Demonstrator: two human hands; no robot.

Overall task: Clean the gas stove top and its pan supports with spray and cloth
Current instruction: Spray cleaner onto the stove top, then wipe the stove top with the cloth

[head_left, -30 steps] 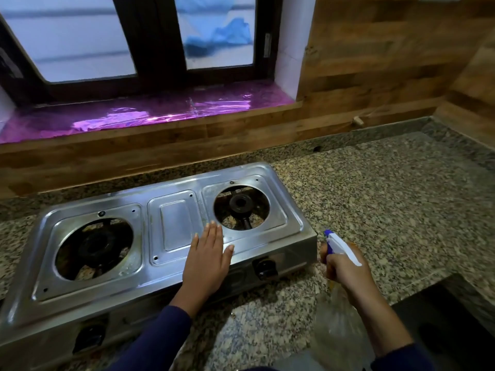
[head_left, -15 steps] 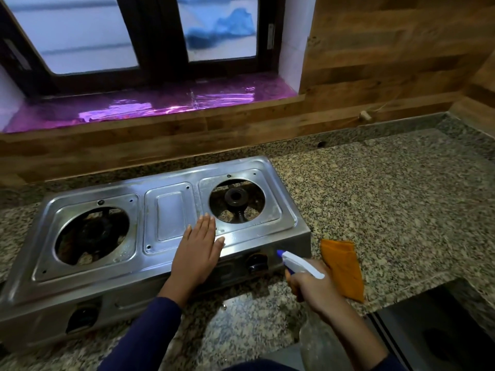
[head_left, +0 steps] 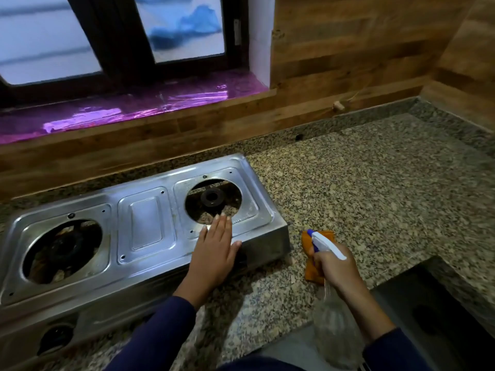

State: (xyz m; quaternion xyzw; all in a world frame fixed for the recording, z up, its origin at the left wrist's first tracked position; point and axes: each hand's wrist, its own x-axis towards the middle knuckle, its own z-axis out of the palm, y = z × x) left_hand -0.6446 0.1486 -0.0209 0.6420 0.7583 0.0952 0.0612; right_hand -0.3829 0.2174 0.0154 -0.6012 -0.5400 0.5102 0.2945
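A two-burner steel gas stove lies on the granite counter with both burner wells bare; no pan supports are in view. My left hand rests flat, fingers straight, on the stove's front edge below the right burner. My right hand grips the neck of a clear spray bottle with a white and blue trigger head, held just right of the stove. An orange cloth lies on the counter beneath that hand, partly hidden by it.
The granite counter stretches right to a wooden corner wall. A dark sink sits at the lower right. Behind the stove runs a wooden backsplash under a window sill covered in purple film. A small knob sticks out of the wall.
My left hand slid right along the stove's front toward the right burner. The spray bottle stayed in my right hand, now over the orange cloth. The view shifted to the right.
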